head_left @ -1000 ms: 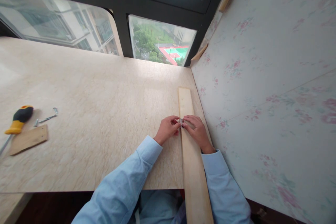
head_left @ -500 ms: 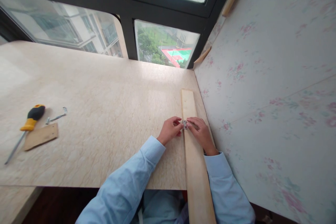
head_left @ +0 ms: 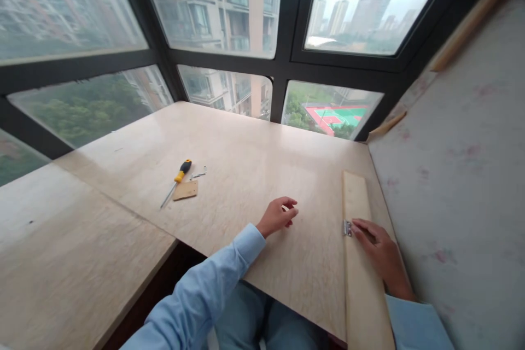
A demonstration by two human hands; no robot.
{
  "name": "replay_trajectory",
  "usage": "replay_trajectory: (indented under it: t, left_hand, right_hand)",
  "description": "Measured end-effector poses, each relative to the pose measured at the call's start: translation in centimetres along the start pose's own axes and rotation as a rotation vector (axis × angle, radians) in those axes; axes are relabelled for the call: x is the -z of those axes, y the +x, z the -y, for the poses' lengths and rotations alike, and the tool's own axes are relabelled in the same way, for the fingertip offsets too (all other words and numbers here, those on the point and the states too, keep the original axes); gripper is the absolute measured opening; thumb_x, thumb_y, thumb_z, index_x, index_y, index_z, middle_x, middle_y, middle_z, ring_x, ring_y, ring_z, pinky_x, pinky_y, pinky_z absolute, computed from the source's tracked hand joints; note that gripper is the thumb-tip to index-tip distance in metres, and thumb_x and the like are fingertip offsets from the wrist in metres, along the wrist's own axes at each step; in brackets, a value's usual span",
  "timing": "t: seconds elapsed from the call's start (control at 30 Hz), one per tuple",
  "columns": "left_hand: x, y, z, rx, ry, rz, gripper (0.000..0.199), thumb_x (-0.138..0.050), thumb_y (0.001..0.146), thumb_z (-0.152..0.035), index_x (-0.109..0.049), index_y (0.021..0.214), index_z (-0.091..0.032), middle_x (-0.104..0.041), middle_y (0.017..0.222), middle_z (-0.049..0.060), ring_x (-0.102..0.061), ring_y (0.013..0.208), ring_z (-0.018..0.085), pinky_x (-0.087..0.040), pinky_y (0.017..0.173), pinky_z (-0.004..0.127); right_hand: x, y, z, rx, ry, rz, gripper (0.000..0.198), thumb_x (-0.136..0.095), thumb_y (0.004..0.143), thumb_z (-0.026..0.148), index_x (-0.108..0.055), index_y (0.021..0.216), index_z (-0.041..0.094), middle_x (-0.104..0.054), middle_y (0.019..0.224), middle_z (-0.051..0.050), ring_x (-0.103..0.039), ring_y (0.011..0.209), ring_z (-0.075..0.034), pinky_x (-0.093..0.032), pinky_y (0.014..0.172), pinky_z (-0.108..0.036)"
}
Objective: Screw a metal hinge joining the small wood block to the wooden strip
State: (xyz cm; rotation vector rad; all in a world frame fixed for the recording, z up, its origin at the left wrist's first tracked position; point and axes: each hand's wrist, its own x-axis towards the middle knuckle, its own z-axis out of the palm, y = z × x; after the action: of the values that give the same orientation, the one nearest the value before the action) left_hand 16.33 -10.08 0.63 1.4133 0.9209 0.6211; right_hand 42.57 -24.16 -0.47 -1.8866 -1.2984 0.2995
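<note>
A small metal hinge (head_left: 347,228) sits at the left edge of a long pale wooden board (head_left: 356,191), which lies along the right side of the marble-patterned tabletop (head_left: 246,158). My right hand (head_left: 381,254) rests over the board, with its thumb and fingertips closed at the hinge's right side. Over the tabletop, left of the board, my left hand (head_left: 279,215) is empty, its fingers loosely bent and apart. Farther left lies a yellow-and-black screwdriver (head_left: 179,176) beside a small thin wooden piece (head_left: 186,190). Small metal screws (head_left: 198,175) lie just above that piece.
Dark-framed windows (head_left: 283,65) border the far side of the tabletop. A flower-patterned wall (head_left: 451,202) runs close along the right of the board. At the lower left, a lower-edged surface section (head_left: 82,262) meets the tabletop at a seam.
My left hand has come off the hinge and moved left of the board. My right hand stays at the hinge. The view has swung left and up, showing more window.
</note>
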Motion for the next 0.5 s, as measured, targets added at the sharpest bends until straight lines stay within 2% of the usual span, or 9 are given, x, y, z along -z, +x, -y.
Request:
replay_trajectory:
  t: [0.17,0.3,0.33,0.4,0.43,0.5]
  left_hand:
    - [9.0,-2.3,-0.5,-0.075,0.112,-0.211,0.026,-0.061,0.078,-0.022,-0.063,0.102,-0.011,-0.063,0.088,0.004,-0.058,0.046,0.007,-0.045,0.039,0.018]
    - [16.9,-4.7,-0.8,-0.06,0.288,-0.37,0.03,-0.058,0.08,-0.023,-0.063,0.107,-0.011,-0.066,0.094,0.007,-0.062,0.052,0.01,-0.049,0.045,0.022]
    - [18.8,-5.4,-0.7,-0.059,0.375,-0.421,0.03,-0.058,0.08,-0.023,-0.064,0.107,-0.011,-0.067,0.096,0.007,-0.063,0.055,0.012,-0.052,0.051,0.025]
    - [22.5,-6.5,-0.5,-0.083,0.621,-0.505,0.028,-0.06,0.079,-0.021,-0.067,0.105,-0.013,-0.069,0.099,0.009,-0.068,0.073,0.017,-0.056,0.073,0.031]
    - [24.2,-7.1,-0.4,-0.094,0.736,-0.521,0.031,-0.063,0.077,-0.02,-0.067,0.107,-0.015,-0.069,0.104,0.009,-0.068,0.086,0.02,-0.054,0.083,0.034]
    - [27.1,-8.1,-0.1,-0.108,0.895,-0.468,0.038,-0.065,0.076,-0.02,-0.066,0.114,-0.018,-0.068,0.114,0.009,-0.063,0.109,0.025,-0.047,0.099,0.036]
  right_hand:
    - [0.2,-0.1,-0.2,-0.078,-0.04,0.008,0.051,-0.058,0.072,0.062,-0.073,0.097,0.021,-0.073,0.109,-0.011,-0.065,0.107,-0.033,-0.049,0.099,-0.048]
    - [0.7,0.4,-0.4,-0.099,-0.064,0.045,0.051,-0.06,0.068,0.064,-0.074,0.095,0.024,-0.075,0.106,-0.01,-0.068,0.104,-0.035,-0.055,0.091,-0.046]
    - [0.8,0.6,-0.4,-0.11,-0.08,0.058,0.051,-0.06,0.067,0.065,-0.074,0.095,0.025,-0.075,0.104,-0.009,-0.068,0.103,-0.036,-0.057,0.088,-0.046]
    - [1.0,0.7,-0.2,-0.128,-0.118,0.059,0.053,-0.058,0.066,0.067,-0.074,0.095,0.026,-0.076,0.104,-0.01,-0.069,0.101,-0.037,-0.058,0.082,-0.049]
    - [1.1,0.7,-0.1,-0.125,-0.133,0.047,0.054,-0.058,0.065,0.068,-0.074,0.095,0.026,-0.076,0.104,-0.01,-0.069,0.1,-0.038,-0.059,0.08,-0.05]
    - [1.1,0.5,0.2,-0.087,-0.151,0.009,0.053,-0.056,0.065,0.068,-0.073,0.094,0.027,-0.075,0.107,-0.011,-0.069,0.101,-0.039,-0.059,0.08,-0.051]
